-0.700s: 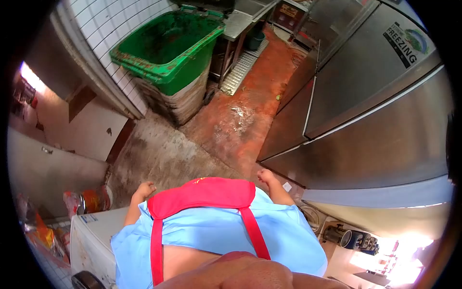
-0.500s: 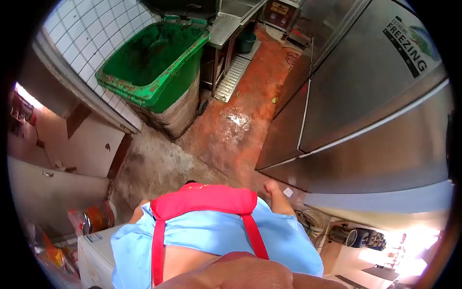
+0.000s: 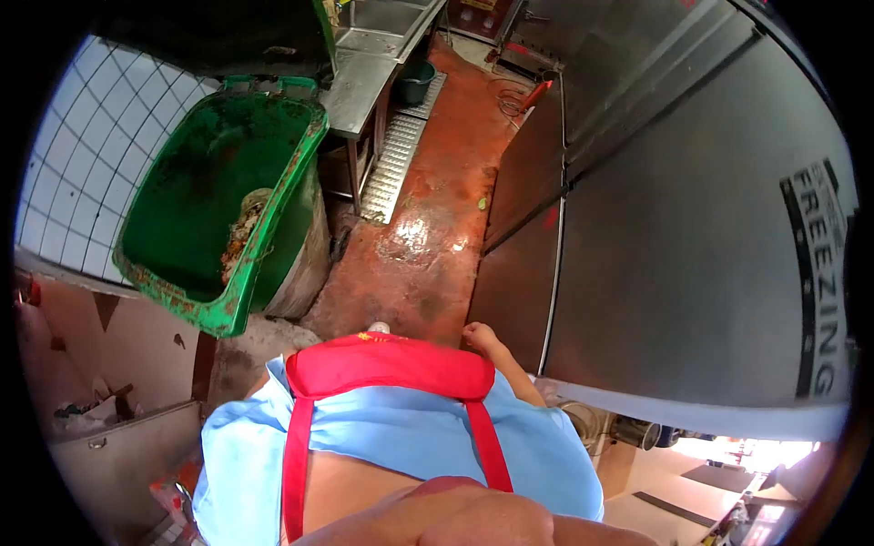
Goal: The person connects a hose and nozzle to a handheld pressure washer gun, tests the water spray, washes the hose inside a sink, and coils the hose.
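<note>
My right hand [image 3: 478,337] hangs at my side, its fingers curled in with nothing visible in them. It is over the red floor, close to the lower edge of a steel freezer door [image 3: 674,237]. My left hand is hidden behind my blue shirt and the red apron [image 3: 387,367]. A large green bin [image 3: 291,214] stands open at my left front, with food scraps [image 3: 242,238] inside it. Just beyond the apron's top edge shows a small pale thing [image 3: 379,328], perhaps a shoe tip.
Ahead runs a wet red floor [image 3: 410,241] with a metal grate [image 3: 393,164] along its left side. Beyond the bin are a steel sink counter [image 3: 360,91] and a dark bucket [image 3: 415,84]. A white tiled wall [image 3: 73,164] borders the left.
I have moved forward, so the bin and the freezer door now look nearer. Scraps inside the bin have come into view. My right hand has swung forward and left.
</note>
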Demonstrator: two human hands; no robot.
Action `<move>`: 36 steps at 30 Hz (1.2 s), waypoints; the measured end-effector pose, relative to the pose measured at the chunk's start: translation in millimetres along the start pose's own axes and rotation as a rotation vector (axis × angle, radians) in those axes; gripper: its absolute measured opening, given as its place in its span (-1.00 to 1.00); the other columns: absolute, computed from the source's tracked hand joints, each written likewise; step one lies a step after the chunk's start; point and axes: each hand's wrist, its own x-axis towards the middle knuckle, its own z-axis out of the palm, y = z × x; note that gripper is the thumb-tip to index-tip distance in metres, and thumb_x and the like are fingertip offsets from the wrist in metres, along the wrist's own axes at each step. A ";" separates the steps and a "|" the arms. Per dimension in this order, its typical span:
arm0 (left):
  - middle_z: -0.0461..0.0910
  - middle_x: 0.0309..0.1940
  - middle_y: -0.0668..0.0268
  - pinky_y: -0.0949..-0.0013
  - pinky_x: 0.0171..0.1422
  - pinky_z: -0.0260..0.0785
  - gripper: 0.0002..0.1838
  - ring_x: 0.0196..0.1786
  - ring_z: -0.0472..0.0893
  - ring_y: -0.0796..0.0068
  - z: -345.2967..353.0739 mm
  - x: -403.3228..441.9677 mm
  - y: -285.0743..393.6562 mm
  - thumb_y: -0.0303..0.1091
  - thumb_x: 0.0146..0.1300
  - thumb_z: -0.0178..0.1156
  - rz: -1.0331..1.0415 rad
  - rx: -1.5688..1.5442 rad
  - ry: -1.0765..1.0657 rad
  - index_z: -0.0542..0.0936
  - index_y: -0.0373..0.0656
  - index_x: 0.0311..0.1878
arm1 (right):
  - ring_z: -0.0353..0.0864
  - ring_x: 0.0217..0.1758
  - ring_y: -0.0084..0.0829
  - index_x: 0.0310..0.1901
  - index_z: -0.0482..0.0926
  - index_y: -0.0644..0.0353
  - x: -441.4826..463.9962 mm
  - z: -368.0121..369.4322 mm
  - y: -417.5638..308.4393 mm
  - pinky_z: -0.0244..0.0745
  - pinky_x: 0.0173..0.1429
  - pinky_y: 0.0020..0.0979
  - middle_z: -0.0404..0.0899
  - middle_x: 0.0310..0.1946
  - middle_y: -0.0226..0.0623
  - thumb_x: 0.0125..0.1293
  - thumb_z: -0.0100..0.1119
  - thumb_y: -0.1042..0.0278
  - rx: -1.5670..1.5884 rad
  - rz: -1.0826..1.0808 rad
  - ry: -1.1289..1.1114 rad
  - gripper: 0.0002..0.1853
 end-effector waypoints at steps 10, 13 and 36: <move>0.58 -0.22 0.14 0.35 -0.05 0.37 -0.61 -0.15 0.56 0.31 -43.4 131.9 273.5 -0.18 0.03 0.20 0.325 0.082 -0.116 0.54 -0.22 -0.11 | 0.56 -0.34 -0.28 -0.27 0.54 0.26 11.7 -80.9 -32.6 0.42 -0.25 -0.31 0.57 -0.40 -0.09 0.09 0.07 0.21 -0.010 0.023 0.090 -0.71; 0.58 -0.23 0.17 0.37 -0.06 0.37 -0.63 -0.16 0.56 0.35 -41.8 178.0 326.4 -0.20 0.04 0.20 0.398 0.088 -0.128 0.54 -0.23 -0.12 | 0.56 -0.33 -0.25 -0.29 0.54 0.27 35.3 -109.6 -17.9 0.41 -0.24 -0.29 0.56 -0.40 -0.07 0.09 0.07 0.19 -0.079 0.072 -0.014 -0.70; 0.52 -0.22 0.30 0.55 -0.16 0.36 -0.80 -0.28 0.52 0.59 -167.7 485.3 698.6 -0.52 0.21 -0.01 0.418 -0.799 0.297 0.49 -0.28 -0.11 | 0.51 -0.50 -0.44 -0.30 0.52 0.26 545.8 -467.6 -315.2 0.39 -0.43 -0.41 0.51 -0.54 -0.23 0.15 0.04 0.22 0.182 -0.077 0.083 -0.75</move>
